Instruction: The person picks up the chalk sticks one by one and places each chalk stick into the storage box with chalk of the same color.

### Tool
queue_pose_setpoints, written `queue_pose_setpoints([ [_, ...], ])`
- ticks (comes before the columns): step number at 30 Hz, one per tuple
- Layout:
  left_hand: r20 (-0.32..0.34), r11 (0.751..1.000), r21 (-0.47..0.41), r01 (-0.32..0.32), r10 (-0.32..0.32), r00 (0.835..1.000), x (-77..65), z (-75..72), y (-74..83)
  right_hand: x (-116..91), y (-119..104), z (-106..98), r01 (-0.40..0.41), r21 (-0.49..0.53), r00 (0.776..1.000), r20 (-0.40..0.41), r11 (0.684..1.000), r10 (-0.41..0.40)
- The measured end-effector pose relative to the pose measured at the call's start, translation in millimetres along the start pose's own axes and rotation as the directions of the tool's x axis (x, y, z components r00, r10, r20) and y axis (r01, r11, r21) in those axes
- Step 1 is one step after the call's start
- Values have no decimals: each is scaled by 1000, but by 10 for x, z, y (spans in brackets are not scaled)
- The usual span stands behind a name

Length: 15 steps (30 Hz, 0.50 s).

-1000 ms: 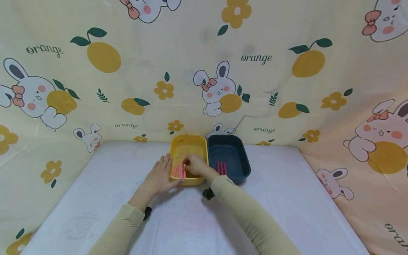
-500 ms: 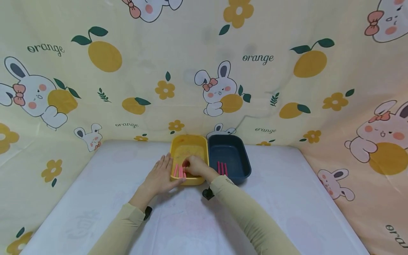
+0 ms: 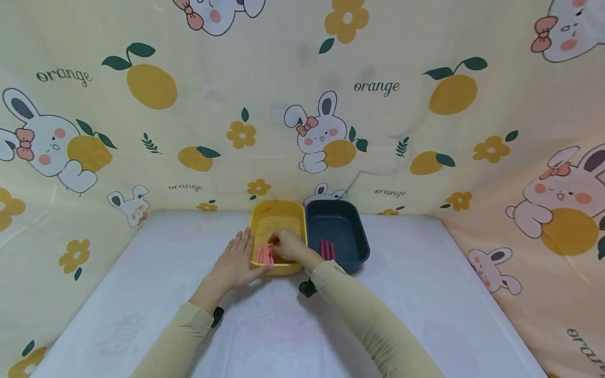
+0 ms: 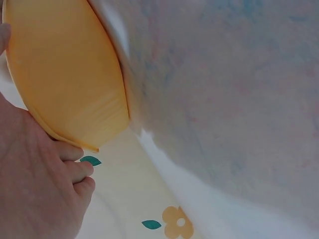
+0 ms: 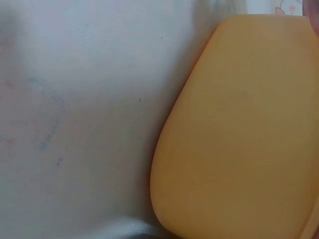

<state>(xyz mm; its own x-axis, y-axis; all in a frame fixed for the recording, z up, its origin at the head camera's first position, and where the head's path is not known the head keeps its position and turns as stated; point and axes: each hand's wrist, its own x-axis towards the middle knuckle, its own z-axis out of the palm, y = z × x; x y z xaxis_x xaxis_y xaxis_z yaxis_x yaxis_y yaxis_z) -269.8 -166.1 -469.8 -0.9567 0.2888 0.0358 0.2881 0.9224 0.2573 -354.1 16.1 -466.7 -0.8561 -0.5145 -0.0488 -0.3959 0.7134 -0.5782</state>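
My left hand [image 3: 233, 262] lies against the left side of a yellow plastic bin [image 3: 279, 210], its fingers straight along the rim and the thumb stretched to the front edge. In the left wrist view, those fingertips [image 4: 79, 172] meet the bin's rim. Inside the bin, several light pink sticks [image 3: 259, 253] stand side by side at the front left. My right hand [image 3: 290, 247] reaches into the bin from the right, with thumb and fingertips pinched at the rightmost pink stick [image 3: 271, 258]; the hand partly hides it. The right wrist view shows mostly the bin's outer wall [image 5: 239, 124].
A dark blue bin [image 3: 337, 220] stands against the yellow one on its right. Three deeper pink sticks [image 3: 327, 250] lean at its front left. Both stand on a white-covered table [image 3: 402, 247], near a patterned cloth backdrop [image 3: 264, 94] behind.
The fingers of my right hand and the stick at them have shifted slightly left, closer to the other pink sticks. My left hand keeps its place at the bin.
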Motion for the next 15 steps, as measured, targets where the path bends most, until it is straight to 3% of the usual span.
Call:
queue_pose_setpoints([
  [15,-25,999,-35,-23,22,999,65,31,-191,-118,-17,-80,82,111,989,-131,990,-67],
])
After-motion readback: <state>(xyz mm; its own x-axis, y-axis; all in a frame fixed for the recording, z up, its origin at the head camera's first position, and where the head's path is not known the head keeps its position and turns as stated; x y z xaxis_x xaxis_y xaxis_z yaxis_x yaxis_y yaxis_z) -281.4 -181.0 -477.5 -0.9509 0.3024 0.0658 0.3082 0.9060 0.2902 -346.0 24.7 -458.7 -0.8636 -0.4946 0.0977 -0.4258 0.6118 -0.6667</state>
